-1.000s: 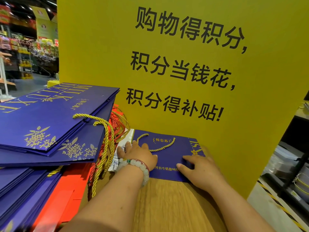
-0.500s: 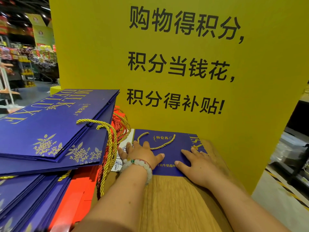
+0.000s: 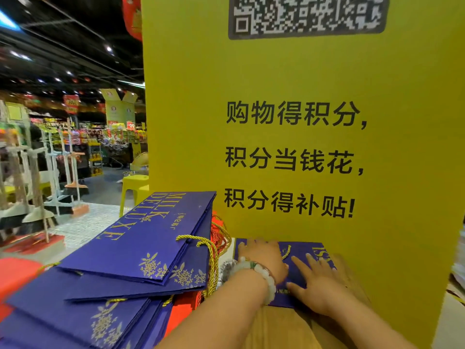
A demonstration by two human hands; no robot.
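With the left hand (image 3: 261, 259) pressing palm-down on the bag (image 3: 302, 249), fingers straight and a little spread, curling round nothing; fingertips blurring, so not telling each one apart. Wearing a bracelet (image 3: 266, 283) of pale beads at that wrist. With the right hand (image 3: 318, 285) likewise lying flat and open, pressing on the bag's near right part, thumb pointing toward the left wrist, gripping nothing.

Lying flat on the worktop (image 3: 276, 328), directly under both palms, blue face up, far edge touching or almost touching the foot of the board (image 3: 276, 172); not telling which. Showing between the two hands as a strip of blue, with the cord (image 3: 287, 251) curving out just beside the left hand and gold letters peeking out beyond the right fingertips. Reaching only slightly past the left hand on the left, and ending just short of the wrists on the near side.

Sitting just left of the left forearm: the stack (image 3: 151, 235) of like blue bags, piling higher than the bag, gold handles hanging off its right edge near the left wrist. Peeking out from beneath the stack: red bags (image 3: 12, 275).
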